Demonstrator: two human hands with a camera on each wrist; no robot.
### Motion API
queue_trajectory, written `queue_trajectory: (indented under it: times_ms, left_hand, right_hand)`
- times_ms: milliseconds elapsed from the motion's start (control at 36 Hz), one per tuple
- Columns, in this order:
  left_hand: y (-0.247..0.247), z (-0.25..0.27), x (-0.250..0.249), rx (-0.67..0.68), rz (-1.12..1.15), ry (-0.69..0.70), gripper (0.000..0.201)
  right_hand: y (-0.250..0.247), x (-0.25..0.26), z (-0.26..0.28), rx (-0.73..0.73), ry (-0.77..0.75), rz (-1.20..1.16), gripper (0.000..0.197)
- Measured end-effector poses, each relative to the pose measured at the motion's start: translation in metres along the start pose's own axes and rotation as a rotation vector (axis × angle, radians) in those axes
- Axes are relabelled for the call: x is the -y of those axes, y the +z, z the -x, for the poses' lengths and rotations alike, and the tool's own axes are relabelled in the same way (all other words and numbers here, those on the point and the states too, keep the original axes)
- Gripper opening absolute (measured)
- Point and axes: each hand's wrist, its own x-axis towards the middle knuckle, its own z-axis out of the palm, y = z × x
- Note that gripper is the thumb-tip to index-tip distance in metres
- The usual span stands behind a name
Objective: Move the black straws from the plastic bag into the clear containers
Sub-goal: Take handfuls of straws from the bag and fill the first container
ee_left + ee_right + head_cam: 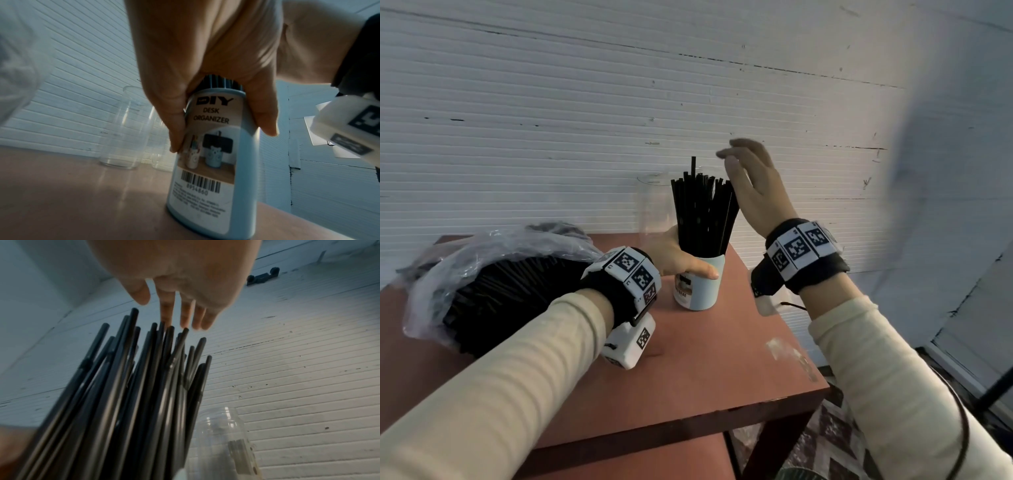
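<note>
A light-blue labelled cup stands on the red-brown table, packed with upright black straws. My left hand grips the cup near its rim. My right hand hovers open beside and above the straw tops, fingers straight. A clear plastic bag holding many black straws lies at the table's left. A clear container stands behind the cup; another clear container is partly hidden by my hand.
A white ribbed wall rises right behind the table. The table's right edge is close to the cup, with patterned floor below. A bit of clear tape lies near the front right corner.
</note>
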Motion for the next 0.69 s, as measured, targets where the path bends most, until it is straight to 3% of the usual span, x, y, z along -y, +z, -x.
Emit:
queue_trajectory:
  times_ms: [111,222,333,444,583,694]
  left_hand:
    - [0.0,0.001,0.002,-0.025,-0.018,-0.009,0.109]
    - [0.001,-0.001,0.003,-0.034,-0.03,-0.007,0.114]
    - [0.003,-0.009,0.009,-0.012,-0.045,0.002,0.105]
    - [0.002,-0.001,0.002,-0.027,-0.012,-0.019,0.106]
    - [0.001,0.008,-0.004,-0.034,0.004,-0.02,0.111]
    - [0.004,0.014,-0.008,-0.06,0.021,-0.021,0.11]
  right_hand:
    - [-0.003,0.0,-0.008,-0.039,0.093,0.084,0.04]
    - [-0.009,0.004,-0.012,0.157,0.28,0.007,0.045]
    - [-0.01,0.007,-0.004,0.218,0.321,-0.071,0.05]
    - [-0.011,0.012,0.001,0.278,0.262,-0.094,0.047]
    - [-0.001,0.023,0.001,0.256,-0.014,-0.005,0.049]
    - [0.005,0.031,0.002,0.371,-0.075,0.215,0.044]
